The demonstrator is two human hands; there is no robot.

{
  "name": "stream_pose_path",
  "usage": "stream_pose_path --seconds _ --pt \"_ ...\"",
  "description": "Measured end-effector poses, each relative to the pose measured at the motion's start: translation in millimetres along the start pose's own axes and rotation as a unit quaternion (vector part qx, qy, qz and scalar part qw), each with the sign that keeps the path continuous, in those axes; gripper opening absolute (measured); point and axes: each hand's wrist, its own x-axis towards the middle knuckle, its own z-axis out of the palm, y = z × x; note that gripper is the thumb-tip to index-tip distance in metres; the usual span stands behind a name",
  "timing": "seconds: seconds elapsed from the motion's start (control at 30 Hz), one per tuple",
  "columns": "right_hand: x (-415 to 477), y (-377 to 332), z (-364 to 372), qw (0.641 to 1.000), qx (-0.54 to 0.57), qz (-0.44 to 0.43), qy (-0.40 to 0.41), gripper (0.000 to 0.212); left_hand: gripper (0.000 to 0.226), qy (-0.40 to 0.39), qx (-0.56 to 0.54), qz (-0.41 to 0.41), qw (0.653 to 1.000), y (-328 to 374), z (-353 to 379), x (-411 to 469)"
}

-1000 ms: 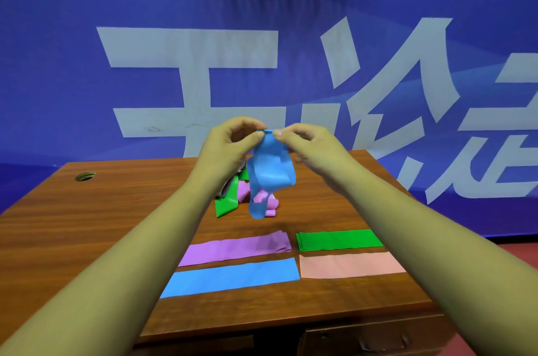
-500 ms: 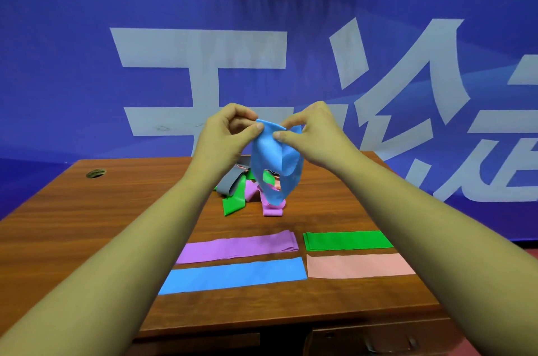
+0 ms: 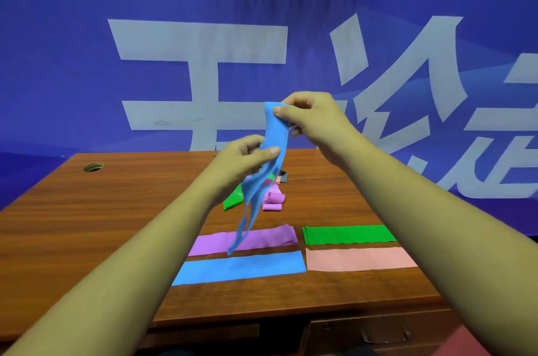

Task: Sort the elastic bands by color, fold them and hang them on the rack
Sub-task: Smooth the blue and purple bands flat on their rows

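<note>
A loose blue elastic band (image 3: 273, 137) hangs in the air above the table, its tails dangling down toward the purple strip. My right hand (image 3: 313, 119) pinches its top end. Lower down, my left hand (image 3: 244, 160) pinches the band between thumb and fingers. Flat on the wooden table (image 3: 116, 224) lie folded bands: purple (image 3: 262, 239), blue (image 3: 241, 267), green (image 3: 348, 234) and pink (image 3: 361, 259). Behind the hanging band sits a tangled pile (image 3: 272, 198) of green, pink and grey bands, partly hidden by my left hand. No rack is in view.
A round cable hole (image 3: 93, 167) is in the table's far left corner. A blue banner wall (image 3: 203, 35) with large white characters stands right behind the table. Drawer fronts (image 3: 364, 332) show below the near edge.
My right hand has risen with the band's top end while my left hand slid down along it. The bunched blue band has stretched out into a long hanging strip.
</note>
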Motion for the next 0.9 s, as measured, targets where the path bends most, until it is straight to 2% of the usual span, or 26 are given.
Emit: stream_pose_path --seconds 0.03,0.17,0.23,0.33,0.4,0.5,0.6,0.7,0.8,0.9 --pt "0 0 0 1.000 0.025 0.014 -0.002 0.010 0.015 -0.013 -0.001 -0.012 1.000 -6 1 -4" --pt "-4 9 0 0.989 0.116 0.088 -0.003 0.009 0.037 0.001 -0.050 -0.041 0.998 -23 -6 -15" --pt "-5 16 1 0.985 0.129 0.114 -0.027 0.004 0.038 0.005 -0.046 -0.039 0.998 -25 -8 -18" --pt "-7 21 4 0.984 0.101 0.134 -0.056 0.014 0.033 -0.008 -0.010 -0.045 0.999 -25 -8 -22" --pt "-7 18 5 0.987 0.082 0.129 -0.041 0.010 0.023 -0.024 0.023 -0.051 0.998 -26 -8 -26" --pt "-7 14 6 0.991 0.066 0.120 -0.015 0.011 0.011 -0.044 0.006 -0.083 0.996 -32 -9 -38" --pt "-9 16 6 0.989 0.060 0.130 0.021 0.014 0.010 -0.070 0.029 -0.127 0.989 -46 -20 -53" --pt "-13 24 6 0.985 0.066 0.148 0.061 0.009 0.011 -0.105 0.056 -0.175 0.977 -61 -33 -72" --pt "-21 35 7 0.983 0.059 0.158 0.069 0.009 0.007 -0.099 0.052 -0.197 0.974 -70 -46 -92" --pt "-30 45 13 0.981 0.063 0.171 0.069 0.009 0.022 -0.095 0.041 -0.208 0.973 -76 -63 -110"
